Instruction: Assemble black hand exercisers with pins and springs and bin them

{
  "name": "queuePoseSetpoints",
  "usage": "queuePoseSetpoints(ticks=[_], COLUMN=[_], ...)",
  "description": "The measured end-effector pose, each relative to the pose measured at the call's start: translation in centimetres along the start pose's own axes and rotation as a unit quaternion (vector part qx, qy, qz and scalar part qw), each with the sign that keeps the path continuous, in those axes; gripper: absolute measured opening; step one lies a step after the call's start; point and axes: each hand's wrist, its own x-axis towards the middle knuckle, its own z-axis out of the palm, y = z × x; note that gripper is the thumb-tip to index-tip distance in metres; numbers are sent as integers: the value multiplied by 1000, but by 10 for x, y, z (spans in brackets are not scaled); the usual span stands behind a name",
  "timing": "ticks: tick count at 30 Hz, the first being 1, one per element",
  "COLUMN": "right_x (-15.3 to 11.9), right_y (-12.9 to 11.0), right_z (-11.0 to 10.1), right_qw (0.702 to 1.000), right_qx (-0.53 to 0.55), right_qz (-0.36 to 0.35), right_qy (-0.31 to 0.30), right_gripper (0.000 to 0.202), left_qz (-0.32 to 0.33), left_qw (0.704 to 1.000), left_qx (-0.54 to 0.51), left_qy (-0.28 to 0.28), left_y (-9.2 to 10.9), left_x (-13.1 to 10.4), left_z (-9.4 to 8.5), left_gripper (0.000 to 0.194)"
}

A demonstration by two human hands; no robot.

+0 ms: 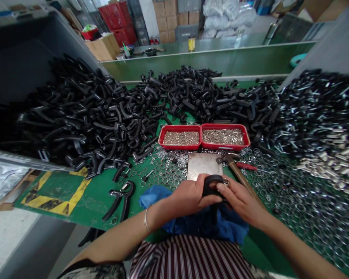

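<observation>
Both forearms point(125, 234) converge forward, the left hand point(189, 194) gripping a curved black handle-like part point(212, 179) and the right hand point(242, 199) pinching its opposite side (beside a small silver metal piece point(226, 181)), above a crumpled blue cloth point(153, 195) at the green bench point(61, 186).

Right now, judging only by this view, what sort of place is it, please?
Most likely an assembly workshop, perhaps in a factory: many black parts lie heaped around a green workbench, two red trays hold small metallic pieces, and a hammer lies near them.
</observation>
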Motion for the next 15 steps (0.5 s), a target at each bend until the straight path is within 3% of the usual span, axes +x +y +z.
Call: queuePoseSetpoints(ticks=[5,9,11,15], right_x=[3,23,39,64], right_y=[8,20,28,47], right_z=[7,9,3,-34], right_qw=[999,997,993,957], right_qx=[-30,-35,-100,-273], right_qz=[4,51,51,-64], right_qy=[-20,-38,-39,67], right_gripper=[27,30,28,24], left_qz=[-1,-25,-23,-37], left_qw=[998,997,996,993], left_qx=[45,-18,-32,103], left_qy=[-49,-68,-76,-53], left_y=[-1,-16,-27,-45], left_x=[-2,21,36,61], left_z=[-3,-1,0,-8], left_gripper=[71,64,61,60])
